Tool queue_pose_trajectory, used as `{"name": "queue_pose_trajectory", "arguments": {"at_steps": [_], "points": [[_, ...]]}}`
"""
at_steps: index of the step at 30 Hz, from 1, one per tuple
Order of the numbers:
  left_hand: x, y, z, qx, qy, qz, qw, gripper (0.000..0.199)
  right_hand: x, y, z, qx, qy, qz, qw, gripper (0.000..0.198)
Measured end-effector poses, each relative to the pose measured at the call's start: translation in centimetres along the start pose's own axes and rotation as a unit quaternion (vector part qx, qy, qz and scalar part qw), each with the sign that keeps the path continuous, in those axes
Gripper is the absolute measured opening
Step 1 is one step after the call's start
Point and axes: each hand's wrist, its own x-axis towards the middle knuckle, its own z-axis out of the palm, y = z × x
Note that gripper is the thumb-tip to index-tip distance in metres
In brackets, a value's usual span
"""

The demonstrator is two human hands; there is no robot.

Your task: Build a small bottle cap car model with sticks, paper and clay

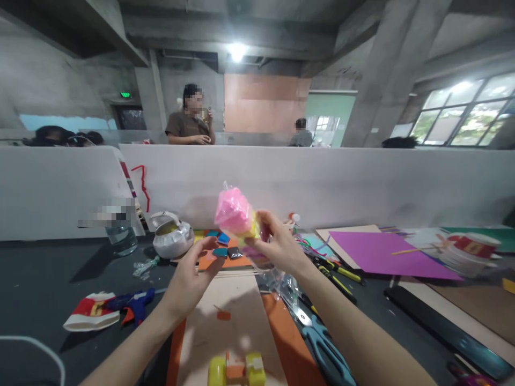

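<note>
My right hand (277, 238) grips a clear plastic bag (254, 228) with a pink lump (234, 210) and something yellow inside, lifted above the table. What the pink material is, I cannot tell. My left hand (193, 273) is raised to the left of the bag, thumb and fingers apart. Past its fingertips a teal piece (220, 252) and a black packet (234, 253) show over an orange sheet. Below the hands lies a pale wooden board (225, 327), with a small orange scrap (223, 316) on it and a yellow-wheeled piece (236, 370) at its near end.
Blue-handled scissors (322, 343) and yellow-black cutters (336, 281) lie to the right, near a purple sheet (386, 254). On the left are a blue glue gun (139, 305), a wrapped pot-like bowl (174, 241) and a jar (122, 240). Behind a white partition (281, 177) stands a person (189, 123).
</note>
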Motion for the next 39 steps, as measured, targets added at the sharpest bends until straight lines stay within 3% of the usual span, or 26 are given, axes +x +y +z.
{"name": "queue_pose_trajectory", "arguments": {"at_steps": [6,11,16,19,24,26,28,30,34,37,39], "points": [[1.0,3.0,-1.8,-0.058,0.08,0.037,0.994,0.042,-1.1,0.5,-0.3,-0.049,-0.005,-0.062,0.997,0.041],[0.7,6.0,-2.8,-0.06,0.031,0.051,0.996,0.04,-1.9,0.6,-0.7,-0.099,-0.018,-0.146,0.984,0.048],[-0.1,6.7,-2.6,-0.055,0.001,0.012,0.998,0.025,-2.4,0.4,-0.5,-0.143,-0.016,-0.219,0.965,0.058],[-0.6,6.5,-2.6,-0.068,-0.018,0.008,0.997,0.026,-2.5,0.4,-0.4,-0.158,-0.013,-0.24,0.958,0.058],[-1.4,5.9,-2.6,-0.104,0.023,-0.013,0.994,0.024,-2.7,0.3,-0.2,-0.186,-0.011,-0.26,0.947,0.059],[-1.7,5.4,-2.5,-0.126,0.025,-0.026,0.991,0.04,-2.8,0.1,-0.1,-0.197,-0.014,-0.27,0.942,0.058],[-2.0,4.7,-2.2,-0.137,0.008,-0.052,0.989,0.07,-2.9,-0.3,0.3,-0.212,-0.032,-0.281,0.935,0.057],[-2.3,3.9,-1.9,-0.126,0.0,-0.085,0.988,0.082,-2.8,-0.8,0.8,-0.231,-0.055,-0.302,0.923,0.057],[-3.1,1.9,-2.1,-0.159,0.033,-0.125,0.979,0.069,-3.0,-1.6,1.1,-0.285,-0.069,-0.319,0.901,0.058],[-3.9,0.0,-3.1,-0.208,0.073,-0.155,0.963,0.067,-3.7,-1.3,-0.2,-0.29,-0.034,-0.293,0.911,0.066],[-4.6,-1.4,-3.9,-0.214,0.095,-0.167,0.958,0.069,-4.3,-0.3,-1.4,-0.258,0.045,-0.248,0.933,0.061]]}}
